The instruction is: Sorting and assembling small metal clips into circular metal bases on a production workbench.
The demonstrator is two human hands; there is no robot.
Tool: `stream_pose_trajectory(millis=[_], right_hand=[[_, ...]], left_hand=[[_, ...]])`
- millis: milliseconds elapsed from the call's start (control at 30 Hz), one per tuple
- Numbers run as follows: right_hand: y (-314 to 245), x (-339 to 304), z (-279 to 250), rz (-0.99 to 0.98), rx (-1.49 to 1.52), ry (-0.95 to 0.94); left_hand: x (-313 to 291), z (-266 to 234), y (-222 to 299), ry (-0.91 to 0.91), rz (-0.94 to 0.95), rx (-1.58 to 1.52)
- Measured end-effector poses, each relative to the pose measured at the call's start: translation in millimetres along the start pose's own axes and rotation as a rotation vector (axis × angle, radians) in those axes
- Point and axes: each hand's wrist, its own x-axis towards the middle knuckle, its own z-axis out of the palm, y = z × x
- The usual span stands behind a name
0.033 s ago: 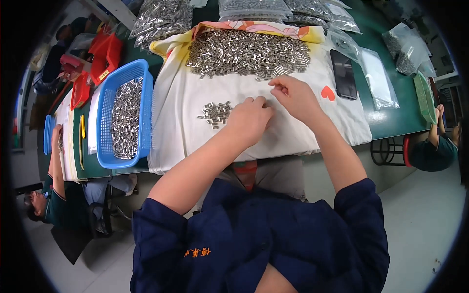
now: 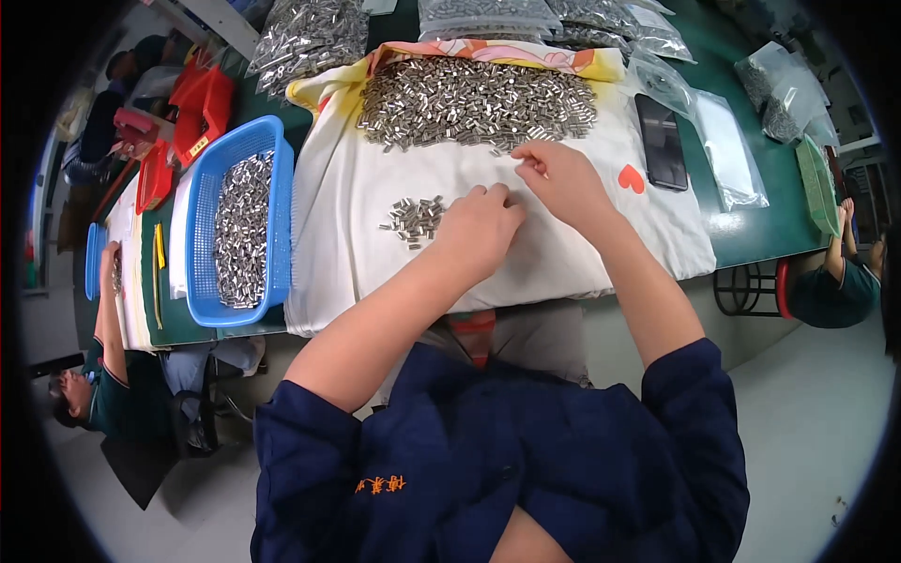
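While both hands rest on the white cloth (image 2: 375,235) spread over the green desk (image 2: 751,235), the left hand (image 2: 481,228) lies knuckles-up with its fingers curled, touching the right edge of a small cluster of metal pieces (image 2: 413,218). Whether it grips any of them cannot be told. The right hand (image 2: 560,178) sits just right of and slightly beyond the left one, its fingertips pinched together at the near edge of the big heap of metal pieces (image 2: 479,101); something tiny may be between them, but it is too small to tell. The heap fills the far part of the cloth, and the small cluster lies nearer, left of centre. A blue basket (image 2: 202,281) holding more metal pieces stands left of the cloth. A black phone (image 2: 662,143) lies on the cloth's right side, beside a red heart print (image 2: 631,178). Clear bags of metal pieces (image 2: 305,38) lie along the far side. Another person's arm (image 2: 108,310) reaches in at far left.
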Motion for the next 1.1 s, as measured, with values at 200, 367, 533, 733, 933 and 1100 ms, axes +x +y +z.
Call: stream_pose_trajectory(millis=[200,367,533,733,933,1100], right_hand=[[15,39,44,-0.217,-0.519,0.081],[11,39,51,-0.195,-0.631,0.075],[8,37,53,-0.19,-0.579,0.095],[3,35,53,-0.228,-0.484,0.161],[-38,60,52,0.069,0.519,0.04],[-26,59,78,0.113,0.769,-0.132]], left_hand=[[3,7,-11,-0.031,-0.049,-0.104],[-14,-6,-28,-0.02,-0.247,-0.77],[-43,-10,-62,0.047,-0.401,-1.862],[-49,-13,-102,0.1,-0.292,-2.07],[-36,-16,-135,0.181,-0.317,-1.682],[-27,-11,-121,0.077,-0.277,-1.453]])
